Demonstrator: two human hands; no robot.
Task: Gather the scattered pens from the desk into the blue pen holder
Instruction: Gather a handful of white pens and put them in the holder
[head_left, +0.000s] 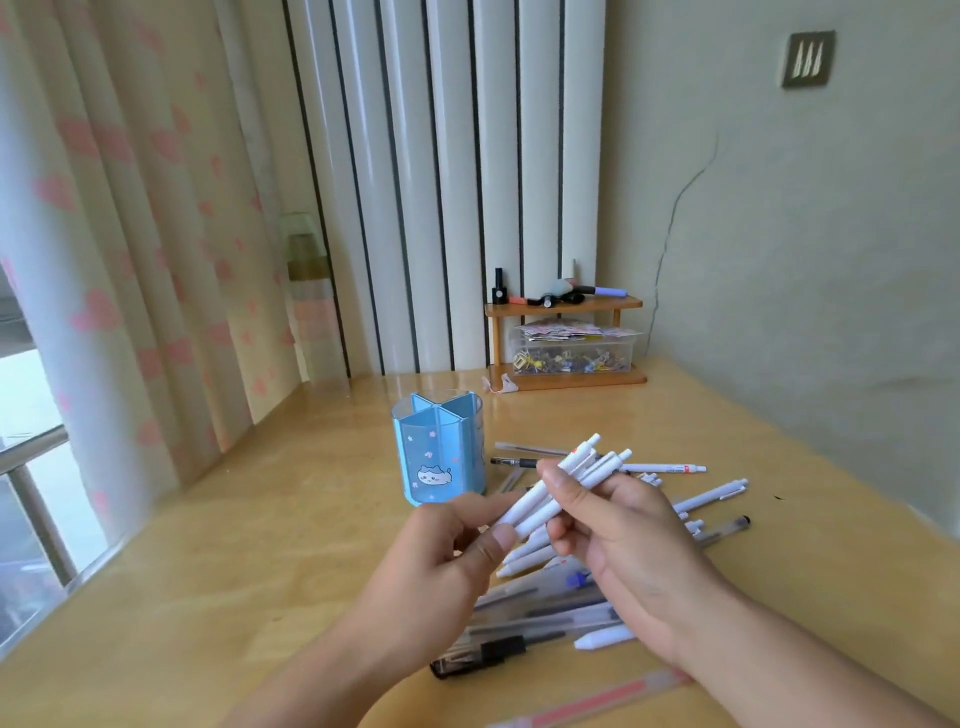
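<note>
Head view. Item: bundle of slim white plastic click pens (563, 491), held between both hands. Right hand (631, 535) curls its fingers round mid-barrel; left hand (452, 551) pinches the tip ends. Judged light, stiff, smooth and liable to slide; grip best at mid-barrel. Blue divided plastic pen holder (440, 449) stands just beyond the left hand. Loose pens (524, 618) lie beneath both hands.

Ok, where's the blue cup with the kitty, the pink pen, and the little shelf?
blue cup (441, 457), head view, front wall above the kitty.
pink pen (597, 699), head view, middle of barrel.
little shelf (563, 305), head view, top board's front edge.
</note>
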